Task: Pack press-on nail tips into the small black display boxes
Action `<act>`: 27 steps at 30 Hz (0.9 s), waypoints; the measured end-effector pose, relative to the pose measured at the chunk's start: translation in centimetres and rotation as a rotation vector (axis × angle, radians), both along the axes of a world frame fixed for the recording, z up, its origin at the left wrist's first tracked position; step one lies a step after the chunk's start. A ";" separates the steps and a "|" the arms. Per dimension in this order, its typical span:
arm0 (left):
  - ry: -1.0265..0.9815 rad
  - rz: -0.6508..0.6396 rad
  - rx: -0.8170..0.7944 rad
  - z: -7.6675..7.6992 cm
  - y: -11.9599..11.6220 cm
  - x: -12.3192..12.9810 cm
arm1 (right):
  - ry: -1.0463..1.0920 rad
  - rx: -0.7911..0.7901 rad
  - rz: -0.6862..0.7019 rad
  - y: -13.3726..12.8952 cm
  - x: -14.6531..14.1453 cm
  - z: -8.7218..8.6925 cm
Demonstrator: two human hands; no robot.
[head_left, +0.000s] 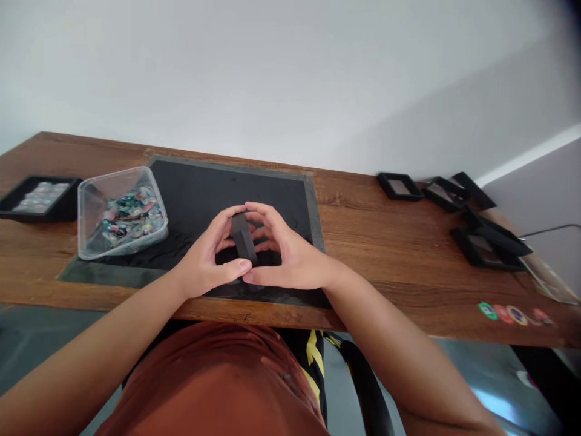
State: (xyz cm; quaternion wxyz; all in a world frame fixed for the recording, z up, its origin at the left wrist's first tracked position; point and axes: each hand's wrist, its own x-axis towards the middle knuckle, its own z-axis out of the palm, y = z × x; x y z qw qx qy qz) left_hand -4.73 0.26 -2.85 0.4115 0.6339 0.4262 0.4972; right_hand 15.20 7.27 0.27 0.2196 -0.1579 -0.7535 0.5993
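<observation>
A small black box (pixel 244 237) stands on its narrow side between my hands, over the black mat (pixel 204 188). My left hand (pixel 213 254) grips its left side, thumb at the near end and fingers curled round the far end. On the other side my right hand (pixel 281 251) holds it the same way, with both thumbs meeting at the near edge. Left of my hands a clear plastic tub (pixel 158 233) holds many small colourful flat pieces.
At the far left sits a black tray (pixel 68 203) with pale shiny pieces. Several black frame-like boxes (pixel 399 186) lie at the right, near the wall. Round coloured stickers (pixel 488 310) lie near the front right edge of the wooden table (pixel 376 242).
</observation>
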 end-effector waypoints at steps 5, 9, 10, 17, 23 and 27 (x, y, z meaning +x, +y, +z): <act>0.092 0.052 0.049 0.6 -0.2 0.5 | 0.038 0.060 0.020 0.5 0.3 0.5; 0.153 0.057 0.071 0.9 -0.3 0.6 | 0.076 0.110 0.048 0.6 0.6 0.5; 0.156 0.057 0.077 0.9 -0.3 0.6 | 0.073 0.116 0.050 0.7 0.6 0.5; 0.153 0.012 0.109 1.1 -0.1 0.4 | 0.018 0.152 0.033 0.6 0.8 1.0; 0.096 -0.095 0.112 0.5 0.0 -0.3 | 0.067 0.089 0.067 1.3 1.2 0.7; 0.030 -0.157 0.072 -0.1 0.1 -0.8 | 0.076 -0.052 0.164 2.3 1.5 0.1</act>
